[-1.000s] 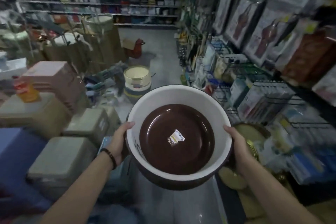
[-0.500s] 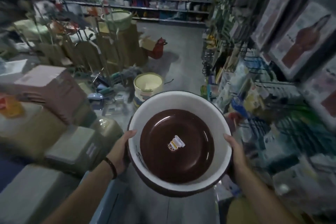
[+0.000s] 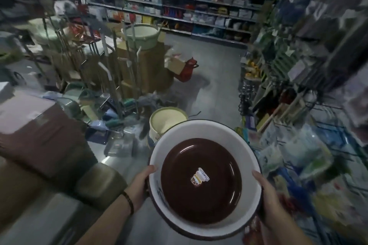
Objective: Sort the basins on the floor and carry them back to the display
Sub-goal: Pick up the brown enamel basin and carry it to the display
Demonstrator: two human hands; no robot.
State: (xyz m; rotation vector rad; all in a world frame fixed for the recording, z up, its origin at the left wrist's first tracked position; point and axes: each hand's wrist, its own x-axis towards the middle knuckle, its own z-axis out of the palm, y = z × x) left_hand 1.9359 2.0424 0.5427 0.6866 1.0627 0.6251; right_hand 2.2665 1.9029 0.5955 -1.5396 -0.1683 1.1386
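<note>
Nearer now, the cream basins (image 3: 167, 120) are lying just beyond the brown basin (image 3: 201, 180), which left hand (image 3: 140, 182) and right hand (image 3: 266, 193) are gripping by opposite sides (thumbs over the rim).

Both hands out front, gripping opposite sides of the basin (image 3: 199, 128)!
Left hand (image 3: 141, 183) is on the near-left side, bare forearm angling up from the bottom edge of the frame, a dark band (image 3: 129, 202) round the wrist. Its thumb hooks over the rim while the fingers curl out of sight underneath. Right hand (image 3: 267, 195) mirrors it on the other side: thumb along the top of the rim, palm against the outer wall, fingers tucked under and hidden. The right forearm runs off toward the lower right corner. Both arms reach forward, elbows out of view.
</note>
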